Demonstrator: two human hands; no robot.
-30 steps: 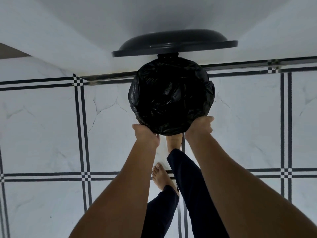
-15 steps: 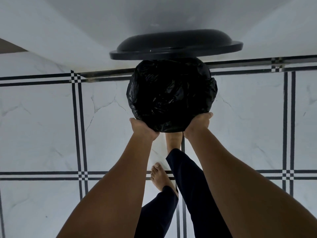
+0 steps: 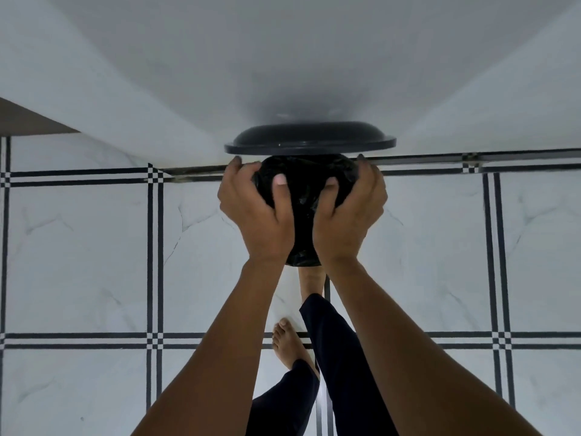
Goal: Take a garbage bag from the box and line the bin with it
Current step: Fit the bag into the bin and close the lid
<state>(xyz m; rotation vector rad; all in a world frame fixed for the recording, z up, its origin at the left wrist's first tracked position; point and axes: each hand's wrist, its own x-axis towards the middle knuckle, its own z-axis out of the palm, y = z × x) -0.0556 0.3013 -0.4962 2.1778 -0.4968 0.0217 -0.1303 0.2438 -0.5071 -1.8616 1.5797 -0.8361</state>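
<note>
Nearest the camera, two bare forearms reach forward over the tiled floor [image 3: 94,262], white marble-look squares crossed by double black lines. Between the arms, dark trouser legs [image 3: 333,357] and two bare feet show, the left foot [image 3: 287,344] planted on a line crossing, the other stretched ahead toward the bin's base.

Further out, both hands are on the bin! The left hand [image 3: 254,212] wraps the left side of the rim, thumb hooked inside the opening, fingers [image 3: 234,166] curled round the outside and clenched on the black plastic. The right hand [image 3: 352,212] mirrors it on the right side, thumb tucked in, its fingers [image 3: 366,169] gripping the plastic against the rim.

The black garbage bag [image 3: 306,196] sits in the bin, its glossy, crinkled film filling the mouth and folded over the edge between the two hands. The bin's own wall is covered by the bag and hands.

Just beyond, the round black lid [image 3: 309,141] stands flipped up, nearly edge-on to the camera, touching the white wall [image 3: 283,58] behind. The bin stands at the floor's far edge, against that wall.
</note>
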